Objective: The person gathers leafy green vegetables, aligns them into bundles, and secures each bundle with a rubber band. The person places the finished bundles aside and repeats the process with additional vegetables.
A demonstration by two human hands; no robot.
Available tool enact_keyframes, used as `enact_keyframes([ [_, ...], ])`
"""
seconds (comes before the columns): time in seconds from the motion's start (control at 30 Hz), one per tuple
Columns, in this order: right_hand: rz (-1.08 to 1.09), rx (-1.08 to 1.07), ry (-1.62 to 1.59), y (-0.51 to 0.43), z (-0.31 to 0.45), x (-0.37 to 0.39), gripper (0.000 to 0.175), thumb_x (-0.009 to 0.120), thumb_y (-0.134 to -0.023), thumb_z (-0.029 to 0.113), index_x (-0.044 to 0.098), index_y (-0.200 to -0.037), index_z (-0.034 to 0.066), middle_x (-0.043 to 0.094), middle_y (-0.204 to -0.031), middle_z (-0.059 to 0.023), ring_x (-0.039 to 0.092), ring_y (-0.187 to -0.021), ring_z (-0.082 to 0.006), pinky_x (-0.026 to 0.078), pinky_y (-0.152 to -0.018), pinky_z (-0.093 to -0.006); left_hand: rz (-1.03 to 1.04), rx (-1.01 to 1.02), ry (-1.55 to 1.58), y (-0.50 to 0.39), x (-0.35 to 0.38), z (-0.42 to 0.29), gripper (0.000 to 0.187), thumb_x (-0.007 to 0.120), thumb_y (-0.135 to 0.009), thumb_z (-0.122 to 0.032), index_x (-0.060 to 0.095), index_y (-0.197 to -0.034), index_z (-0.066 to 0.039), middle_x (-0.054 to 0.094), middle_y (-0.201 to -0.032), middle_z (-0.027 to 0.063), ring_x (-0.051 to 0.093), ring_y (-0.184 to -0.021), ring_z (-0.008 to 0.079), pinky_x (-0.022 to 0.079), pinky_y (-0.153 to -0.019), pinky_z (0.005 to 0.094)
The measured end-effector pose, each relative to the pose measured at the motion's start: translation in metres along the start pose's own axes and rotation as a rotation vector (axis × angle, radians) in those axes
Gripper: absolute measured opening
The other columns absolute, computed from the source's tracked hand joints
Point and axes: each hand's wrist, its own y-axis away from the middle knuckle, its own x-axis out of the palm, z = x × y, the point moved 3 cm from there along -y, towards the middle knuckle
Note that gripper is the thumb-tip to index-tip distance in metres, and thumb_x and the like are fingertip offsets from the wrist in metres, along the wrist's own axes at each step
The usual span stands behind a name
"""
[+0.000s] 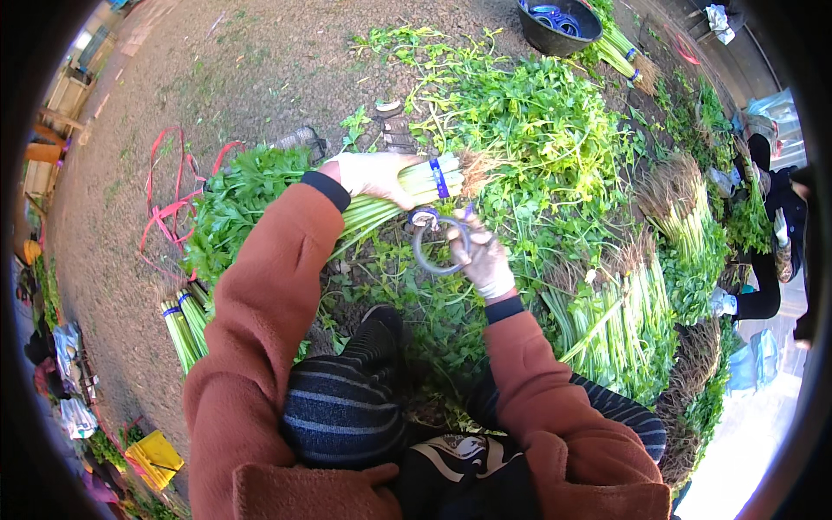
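My left hand [375, 177], in a pale glove, grips a bunch of celery [416, 183] by its stalks. Its leaves spread to the left, and its roots point right. A blue-purple tape band [439, 177] goes around the stalks near the roots. Just below the bunch, my right hand [480, 250], also gloved, holds a tape roll [432, 266] by its right side. A second small purple-and-white roll [424, 218] lies between the held roll and the bunch; what supports it is unclear.
Loose leafy trimmings [539, 117] cover the soil ahead. Rooted celery [624, 325] is piled at right, banded bunches [185, 318] at left. A black bucket [552, 40] holds blue rolls. Red ribbon [170, 214] lies left, a yellow container [155, 460] lower left. Another person [770, 214] is at far right.
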Motion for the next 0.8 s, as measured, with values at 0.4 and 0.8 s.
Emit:
enact_keyframes([
  [0.4, -0.284, -0.235, 0.836, -0.025, 0.023, 0.112, 0.087, 0.067, -0.084, 0.051, 0.025, -0.148, 0.0098, 0.042, -0.142, -0.0071, 0.041, -0.131, -0.0213, 0.029, -0.107, -0.0393, -0.49, -0.11, -0.433, 0.078, -0.003, -0.091, 0.069, 0.08, -0.062, -0.035, 0.052, -0.116, -0.002, 0.067, -0.095, 0.0219, 0.065, -0.088, 0.0387, 0.051, -0.08, 0.0453],
  [0.8, -0.021, -1.04, 0.532, 0.1, 0.161, 0.368, 0.047, 0.069, -0.083, 0.035, 0.055, -0.114, 0.0031, 0.065, -0.102, -0.0109, 0.064, -0.083, -0.0188, 0.053, -0.075, -0.0333, -0.634, 0.452, -0.374, 0.192, 0.044, -0.26, 0.115, 0.078, -0.066, -0.053, 0.015, -0.149, -0.005, 0.032, -0.146, 0.0234, 0.03, -0.136, 0.0398, 0.018, -0.114, 0.0519],
])
